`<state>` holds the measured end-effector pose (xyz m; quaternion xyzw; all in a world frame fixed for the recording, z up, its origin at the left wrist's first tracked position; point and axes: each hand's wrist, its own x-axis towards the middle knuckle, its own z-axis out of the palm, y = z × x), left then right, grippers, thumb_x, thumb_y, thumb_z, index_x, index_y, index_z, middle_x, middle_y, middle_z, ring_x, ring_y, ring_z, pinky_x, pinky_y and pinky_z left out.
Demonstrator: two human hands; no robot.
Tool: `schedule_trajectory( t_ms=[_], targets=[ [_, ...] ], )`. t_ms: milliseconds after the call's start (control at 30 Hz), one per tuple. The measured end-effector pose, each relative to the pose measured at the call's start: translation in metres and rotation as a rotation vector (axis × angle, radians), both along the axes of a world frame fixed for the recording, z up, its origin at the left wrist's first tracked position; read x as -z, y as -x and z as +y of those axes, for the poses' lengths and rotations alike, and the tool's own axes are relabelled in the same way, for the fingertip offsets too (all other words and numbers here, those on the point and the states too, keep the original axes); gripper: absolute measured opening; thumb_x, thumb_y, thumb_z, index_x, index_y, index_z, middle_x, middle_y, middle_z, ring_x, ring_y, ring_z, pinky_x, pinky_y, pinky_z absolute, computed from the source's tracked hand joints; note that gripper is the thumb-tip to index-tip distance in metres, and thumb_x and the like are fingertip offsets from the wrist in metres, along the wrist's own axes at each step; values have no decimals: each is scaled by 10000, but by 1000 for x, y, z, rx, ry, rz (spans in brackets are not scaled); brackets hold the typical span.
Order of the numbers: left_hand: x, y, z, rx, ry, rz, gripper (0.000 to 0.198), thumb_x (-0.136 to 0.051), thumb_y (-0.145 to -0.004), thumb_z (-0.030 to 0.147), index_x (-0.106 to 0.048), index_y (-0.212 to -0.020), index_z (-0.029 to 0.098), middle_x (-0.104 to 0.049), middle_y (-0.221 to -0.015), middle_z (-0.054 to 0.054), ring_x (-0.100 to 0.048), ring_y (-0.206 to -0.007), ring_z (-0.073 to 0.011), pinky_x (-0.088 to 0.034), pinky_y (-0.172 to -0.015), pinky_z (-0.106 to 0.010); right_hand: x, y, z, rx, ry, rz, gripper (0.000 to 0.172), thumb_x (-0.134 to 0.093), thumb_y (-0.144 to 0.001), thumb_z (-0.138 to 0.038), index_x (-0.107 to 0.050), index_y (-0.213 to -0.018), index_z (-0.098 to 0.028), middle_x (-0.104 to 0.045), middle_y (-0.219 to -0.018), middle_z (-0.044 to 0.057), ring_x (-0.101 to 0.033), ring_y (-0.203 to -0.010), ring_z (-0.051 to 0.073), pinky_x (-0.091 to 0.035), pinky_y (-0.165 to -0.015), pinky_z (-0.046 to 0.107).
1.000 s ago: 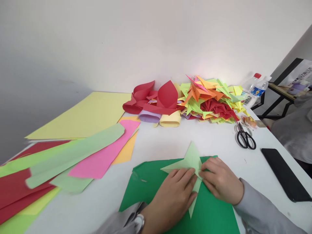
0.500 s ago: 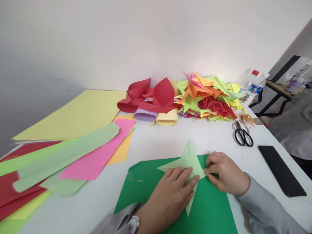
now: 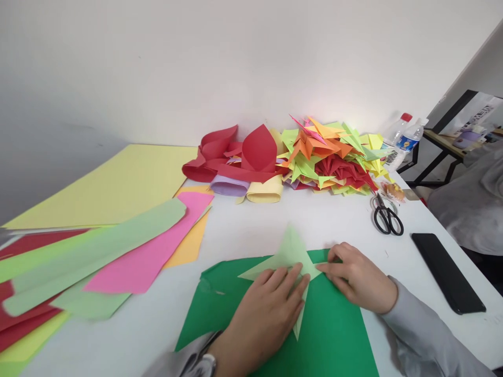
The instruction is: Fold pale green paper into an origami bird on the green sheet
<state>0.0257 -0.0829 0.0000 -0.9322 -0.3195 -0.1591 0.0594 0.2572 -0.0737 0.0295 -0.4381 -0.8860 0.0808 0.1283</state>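
Observation:
A pale green folded paper star (image 3: 291,247) with several long points lies on a dark green paper sheet (image 3: 334,335), its upper point slightly blurred. My left hand (image 3: 262,313) rests flat across the star's middle, fingers stretched out, hiding part of it. From the right, my right hand (image 3: 360,278) pinches the star's right point between thumb and fingertips. The star's lower point shows below my left fingers.
Loose coloured paper strips (image 3: 129,256) lie at the left, by a large yellow sheet (image 3: 106,183). Rolled red paper (image 3: 259,149) and a heap of folded paper stars (image 3: 330,157) stand along the wall. Scissors (image 3: 388,215), a black phone (image 3: 448,272) and bottles (image 3: 406,139) are at the right.
The whole view has shifted a little, so things appear further left. My right hand keeps its pinch, and the star has turned slightly under my left hand.

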Motion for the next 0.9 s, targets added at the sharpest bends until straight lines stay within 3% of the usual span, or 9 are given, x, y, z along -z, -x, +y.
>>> schedule_trajectory(
  t_ms=[167, 300, 733, 900],
  targets=[
    [-2, 4, 4, -84, -1, 13, 298, -433, -948, 233, -621, -1176, 201, -631, -1224, -105, -595, -966, -256, -409, -804, -384, 8, 17, -10, 98, -215, -241, 385, -642, -871, -307, -585, -1248, -251, -582, -1053, 126, -532, -940, 273, -416, -756, 386],
    [-1, 4, 4, -77, -25, 28, 310, -434, -942, 225, -618, -1190, 195, -634, -1223, -107, -590, -972, -268, -409, -810, -397, 14, 28, -15, 156, -247, -310, 487, -667, -836, -445, -567, -1272, -253, -564, -824, 66, -512, -765, 235, -374, -660, 349],
    [1, 5, 4, -86, -62, 11, 311, -440, -937, 219, -627, -1185, 204, -644, -1208, -101, -580, -961, -268, -395, -805, -395, 20, 29, -27, 342, -251, -369, 520, -578, -883, -495, -557, -1292, -175, -563, -690, 57, -522, -650, 232, -356, -576, 360],
    [0, 5, 5, -65, -77, 3, 313, -414, -946, 209, -640, -1163, 194, -647, -1208, -108, -580, -952, -266, -391, -798, -392, 22, 24, -25, 409, -297, -419, 519, -525, -901, -525, -581, -1243, -139, -621, -731, 94, -547, -679, 251, -370, -586, 379]
  ],
)
